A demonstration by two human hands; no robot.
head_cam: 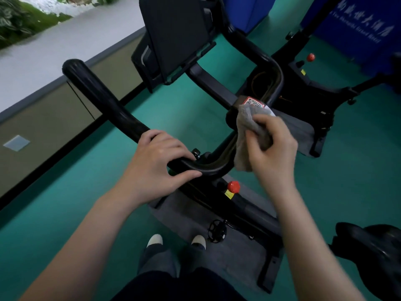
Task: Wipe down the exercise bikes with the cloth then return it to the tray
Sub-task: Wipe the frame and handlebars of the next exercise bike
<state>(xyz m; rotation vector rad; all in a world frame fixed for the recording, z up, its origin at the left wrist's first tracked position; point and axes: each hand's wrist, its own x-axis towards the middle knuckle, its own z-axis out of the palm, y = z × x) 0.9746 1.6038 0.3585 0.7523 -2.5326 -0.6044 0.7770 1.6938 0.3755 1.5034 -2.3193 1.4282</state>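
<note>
A person's left hand (156,166) is gripping the black handlebar (104,98) while the right hand (273,148) is clutching a grey cloth (247,135), apparently pressing it against the bar's middle bend, near a red knob (234,186) on the frame below.

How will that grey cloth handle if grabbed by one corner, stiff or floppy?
Likely floppy: the cloth bunches in the right hand and its loose end hangs down past the thumb. It is probably light, since one hand's grip carries it. Its fuzzy surface suggests it won't slip easily, though it could snag on the handlebar.
</note>
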